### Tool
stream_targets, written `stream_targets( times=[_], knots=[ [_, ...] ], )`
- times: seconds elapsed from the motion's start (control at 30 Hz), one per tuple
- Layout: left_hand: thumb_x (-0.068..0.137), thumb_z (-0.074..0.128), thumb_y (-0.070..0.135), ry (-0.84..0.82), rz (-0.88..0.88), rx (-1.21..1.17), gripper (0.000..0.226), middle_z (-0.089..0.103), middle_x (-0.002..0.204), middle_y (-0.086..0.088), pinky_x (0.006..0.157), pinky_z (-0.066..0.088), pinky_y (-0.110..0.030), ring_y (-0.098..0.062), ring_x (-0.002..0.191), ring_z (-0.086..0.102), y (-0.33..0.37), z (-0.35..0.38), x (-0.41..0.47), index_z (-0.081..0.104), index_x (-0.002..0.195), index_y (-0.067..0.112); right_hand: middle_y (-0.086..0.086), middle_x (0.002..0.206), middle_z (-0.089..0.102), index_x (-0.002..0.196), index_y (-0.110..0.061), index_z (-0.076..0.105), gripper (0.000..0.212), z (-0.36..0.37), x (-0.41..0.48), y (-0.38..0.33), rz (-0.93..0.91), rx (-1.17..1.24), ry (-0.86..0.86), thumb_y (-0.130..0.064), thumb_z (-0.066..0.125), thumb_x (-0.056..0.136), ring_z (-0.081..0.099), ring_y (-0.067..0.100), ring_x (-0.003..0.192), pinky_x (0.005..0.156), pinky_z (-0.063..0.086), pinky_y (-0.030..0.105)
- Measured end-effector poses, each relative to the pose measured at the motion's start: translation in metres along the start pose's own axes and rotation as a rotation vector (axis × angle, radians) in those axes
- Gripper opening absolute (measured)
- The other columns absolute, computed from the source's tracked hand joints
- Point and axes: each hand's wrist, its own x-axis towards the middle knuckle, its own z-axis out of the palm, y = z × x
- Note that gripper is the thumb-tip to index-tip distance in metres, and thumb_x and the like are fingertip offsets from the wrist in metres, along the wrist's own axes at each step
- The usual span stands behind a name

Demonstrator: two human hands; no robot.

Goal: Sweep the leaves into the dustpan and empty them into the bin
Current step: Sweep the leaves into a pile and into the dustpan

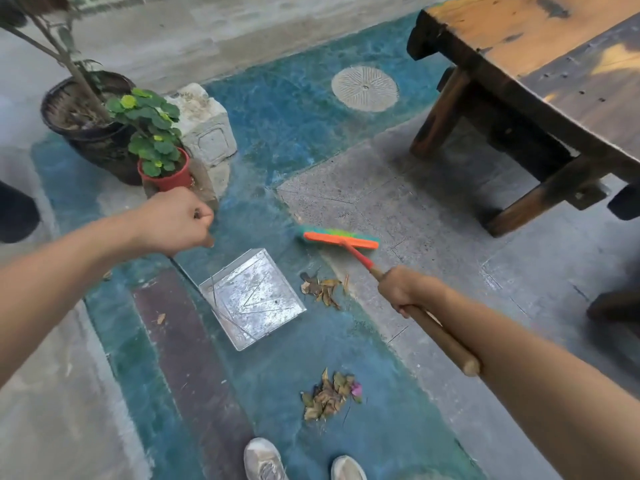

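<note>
Leaves (pixel 323 289) lie in a small heap at the centre of the frame, just beside the right edge of the dustpan (pixel 252 299). We see a second heap (pixel 329 398) lower down, near the bottom centre, with a pink petal at its right side. The dustpan is a flat metal tray resting on the blue-painted floor (pixel 294 140).

Our left hand (pixel 176 220), at centre left, is curled into a tight fist. A thin wire handle (pixel 187 277) runs from under the fist down to the pan's left corner, with the fingers wrapped round its top.

Our right hand (pixel 403 291), right of centre, has its fingers closed round the wooden stick of the broom (pixel 341 239). The orange and green head is just above the first heap and apart from it; we cannot tell whether it touches the floor.

Two pale shoes (pixel 263 459) show at the bottom edge. In the upper left stand a black pot (pixel 93 140) and a red pot (pixel 169 178), with a stone block (pixel 207 129) beside them. A wooden table (pixel 540 64) fills the upper right.
</note>
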Motion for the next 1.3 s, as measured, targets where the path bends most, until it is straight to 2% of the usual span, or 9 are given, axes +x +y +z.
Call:
stream_targets(
  times=[0.2,0.27,0.4,0.7,0.83,0.93,1.03,1.2,1.3],
  knots=[
    [0.073,0.069,-0.003,0.017,-0.052,-0.049,0.049,0.022,0.046,0.003,0.045,0.025,-0.021,-0.013,0.039,0.020,-0.003,0.018,-0.040,0.030,0.050,0.016,0.022,0.090,0.068,0.107,-0.001,0.066,0.023,0.048,-0.028,0.022,-0.048,-0.134,-0.203,-0.002,0.058,0.086,0.053,0.021,0.057,0.058,0.056,0.029],
    [0.073,0.067,-0.006,0.029,-0.068,-0.060,0.048,0.022,0.046,0.004,0.047,0.023,-0.022,-0.012,0.046,0.026,-0.001,0.022,-0.055,0.031,0.051,0.016,0.021,0.073,0.066,0.079,-0.008,0.061,0.015,0.044,-0.044,0.033,-0.029,-0.131,-0.251,-0.004,0.053,0.091,0.051,0.020,0.048,0.044,0.050,0.018],
    [0.072,0.061,-0.007,0.063,-0.108,-0.047,0.045,0.022,0.049,0.003,0.049,0.022,-0.025,-0.010,0.050,0.024,-0.006,0.033,-0.089,0.029,0.051,0.015,0.001,0.036,0.040,0.074,-0.010,0.041,0.030,0.019,-0.063,0.040,-0.021,0.023,-0.326,-0.019,0.031,0.100,0.032,0.010,0.025,0.030,0.027,0.013],
    [0.082,0.057,-0.012,0.030,-0.306,-0.252,0.051,0.015,0.061,-0.008,0.045,0.022,-0.025,-0.012,0.036,0.021,-0.052,0.046,-0.176,0.022,0.055,0.014,-0.001,0.035,0.051,0.074,-0.021,0.050,0.028,0.022,-0.039,-0.065,-0.295,-0.019,-0.087,-0.026,0.039,0.099,0.043,0.011,0.022,0.029,0.037,0.012],
    [0.085,0.058,-0.015,0.040,-0.383,-0.331,0.050,0.015,0.061,-0.011,0.044,0.022,-0.019,-0.004,0.028,0.031,-0.071,0.062,-0.215,0.028,0.054,0.010,0.013,0.079,0.071,0.110,0.000,0.064,0.025,0.069,-0.025,-0.116,-0.306,-0.182,-0.048,-0.006,0.057,0.087,0.053,0.014,0.039,0.036,0.043,0.022],
    [0.082,0.067,-0.011,0.057,-0.385,-0.336,0.054,0.016,0.051,0.001,0.036,0.029,-0.011,-0.006,0.037,0.017,-0.092,0.075,-0.238,0.028,0.052,0.012,0.015,0.078,0.071,0.103,0.003,0.059,0.022,0.113,-0.017,-0.137,-0.284,-0.374,-0.057,0.002,0.049,0.083,0.057,0.017,0.035,0.041,0.041,0.028],
    [0.082,0.069,-0.009,0.083,-0.391,-0.351,0.056,0.016,0.051,0.005,0.037,0.030,-0.007,-0.009,0.044,0.015,-0.111,0.083,-0.255,0.026,0.053,0.011,0.020,0.105,0.068,0.138,0.002,0.044,0.052,0.146,-0.008,-0.130,-0.287,-0.393,-0.052,0.002,0.049,0.086,0.066,0.026,0.064,0.054,0.051,0.032],
    [0.084,0.057,-0.018,0.114,-0.372,-0.367,0.052,0.013,0.058,-0.001,0.038,0.033,-0.008,-0.004,0.036,0.021,-0.136,0.088,-0.277,0.025,0.053,0.010,0.013,0.079,0.064,0.156,-0.032,0.002,0.086,0.137,-0.021,-0.075,-0.314,-0.504,-0.002,-0.001,0.036,0.083,0.058,0.023,0.038,0.029,0.040,0.024],
    [0.081,0.063,-0.015,0.112,-0.339,-0.338,0.058,0.014,0.055,0.001,0.038,0.032,-0.008,-0.007,0.040,0.018,-0.150,0.087,-0.282,0.024,0.051,0.016,0.011,0.080,0.063,0.152,-0.034,0.015,0.079,0.125,-0.052,-0.032,-0.343,-0.744,-0.080,-0.002,0.032,0.082,0.058,0.022,0.040,0.031,0.040,0.023]
  ],
)
